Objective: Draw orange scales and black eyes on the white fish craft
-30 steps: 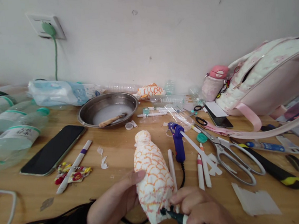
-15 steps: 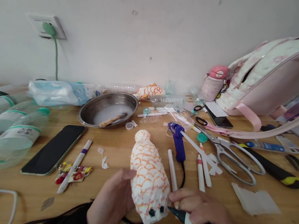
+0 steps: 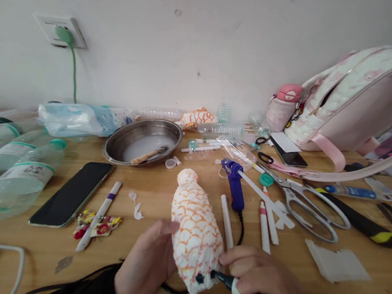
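My left hand grips the side of a paper-wrapped bottle drawn over with orange fish scales, lying neck-away on the wooden table. My right hand is closed on a black marker. Its tip touches the bottle's near end, beside two black dots. A blue glue gun lies just right of the bottle.
Large scissors, white markers and paper scraps lie to the right. A phone and a purple-banded pen lie left. A steel bowl, plastic bottles, a second orange-scaled piece and a pink backpack line the back.
The bottle has been rolled so two black dots on its near end face up. The marker tip drew back to the right, then returned to the dots.
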Tool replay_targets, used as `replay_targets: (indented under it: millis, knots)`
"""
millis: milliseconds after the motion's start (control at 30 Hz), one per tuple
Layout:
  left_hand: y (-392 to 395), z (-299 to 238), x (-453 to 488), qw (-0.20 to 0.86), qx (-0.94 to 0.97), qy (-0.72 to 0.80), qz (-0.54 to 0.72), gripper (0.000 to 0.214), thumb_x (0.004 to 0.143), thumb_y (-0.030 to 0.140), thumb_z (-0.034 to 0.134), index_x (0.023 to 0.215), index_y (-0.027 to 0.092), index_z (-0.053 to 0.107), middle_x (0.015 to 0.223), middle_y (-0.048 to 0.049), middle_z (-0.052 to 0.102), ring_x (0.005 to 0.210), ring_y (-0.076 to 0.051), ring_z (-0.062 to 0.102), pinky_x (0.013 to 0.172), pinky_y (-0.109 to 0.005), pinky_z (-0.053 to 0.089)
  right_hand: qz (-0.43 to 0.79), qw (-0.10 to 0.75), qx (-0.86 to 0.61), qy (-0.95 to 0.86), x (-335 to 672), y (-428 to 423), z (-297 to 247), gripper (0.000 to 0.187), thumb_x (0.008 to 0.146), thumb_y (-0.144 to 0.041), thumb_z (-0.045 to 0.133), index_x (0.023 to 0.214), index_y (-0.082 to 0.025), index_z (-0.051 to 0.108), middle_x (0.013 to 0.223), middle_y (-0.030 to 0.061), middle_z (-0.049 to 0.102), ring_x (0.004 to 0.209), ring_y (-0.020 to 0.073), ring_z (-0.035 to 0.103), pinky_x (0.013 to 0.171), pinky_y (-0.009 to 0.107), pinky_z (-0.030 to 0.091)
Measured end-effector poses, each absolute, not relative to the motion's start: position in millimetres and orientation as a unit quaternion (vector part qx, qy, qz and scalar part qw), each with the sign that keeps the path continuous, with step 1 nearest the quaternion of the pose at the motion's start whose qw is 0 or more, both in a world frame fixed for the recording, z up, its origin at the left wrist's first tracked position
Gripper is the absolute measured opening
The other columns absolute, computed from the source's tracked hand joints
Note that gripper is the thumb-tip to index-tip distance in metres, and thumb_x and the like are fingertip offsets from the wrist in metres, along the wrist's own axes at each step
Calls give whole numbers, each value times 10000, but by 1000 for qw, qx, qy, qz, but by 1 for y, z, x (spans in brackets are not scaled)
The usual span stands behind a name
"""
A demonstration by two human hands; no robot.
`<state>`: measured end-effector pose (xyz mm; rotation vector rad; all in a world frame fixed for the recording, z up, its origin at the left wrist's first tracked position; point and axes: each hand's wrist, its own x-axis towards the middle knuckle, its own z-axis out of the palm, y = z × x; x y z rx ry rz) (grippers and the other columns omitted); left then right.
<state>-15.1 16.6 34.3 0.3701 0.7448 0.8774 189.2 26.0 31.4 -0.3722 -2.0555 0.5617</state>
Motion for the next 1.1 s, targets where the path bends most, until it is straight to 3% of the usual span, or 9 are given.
replay_targets:
  millis: [300, 500, 667, 800, 867, 1100]
  knots:
    - [18, 38, -12, 831, 177, 333, 409, 444, 731, 345, 528, 1108, 138, 639, 982, -78, 730, 1091, -319, 581, 1015, -411, 317, 240, 472, -149, -835, 192, 23, 32, 138, 963, -244, 453, 877, -172, 534, 577, 46, 661, 687, 183, 732, 692, 268, 616]
    - [18, 38, -13, 832, 178, 331, 408, 409, 744, 331, 511, 1074, 145, 665, 994, -72, 735, 1121, -308, 574, 1039, -407, 305, 218, 440, -138, -860, 191, 26, 33, 162, 935, -205, 511, 786, -187, 573, 564, 20, 684, 723, 177, 747, 705, 203, 607]
    - [18, 42, -12, 825, 163, 351, 412, 320, 776, 306, 481, 888, 166, 746, 963, -31, 755, 1167, -283, 557, 1036, -376, 324, 195, 470, -162, -845, 187, 24, 39, 230, 984, -259, 429, 794, -181, 533, 521, 11, 662, 606, 131, 731, 733, 182, 597]
    - [18, 40, -5, 787, 181, 405, 428, 420, 799, 244, 361, 722, 138, 760, 889, 16, 758, 1186, -292, 530, 987, -432, 316, 185, 461, -154, -854, 184, 25, 42, 311, 990, -283, 421, 721, -180, 540, 512, 12, 664, 602, 116, 733, 755, 159, 581]
    - [17, 36, -4, 769, 190, 426, 437, 463, 792, 216, 310, 685, 128, 752, 886, 40, 752, 1200, -299, 491, 955, -464, 306, 181, 448, -148, -863, 184, 26, 42, 302, 983, -258, 438, 715, -173, 547, 525, 22, 674, 629, 125, 738, 740, 163, 588]
    - [16, 29, 0, 749, 199, 446, 448, 395, 740, 250, 373, 663, 90, 725, 1017, 45, 715, 1227, -318, 376, 902, -478, 312, 188, 455, -147, -858, 187, 27, 39, 304, 986, -273, 416, 740, -160, 555, 550, 50, 674, 648, 146, 736, 714, 184, 598]
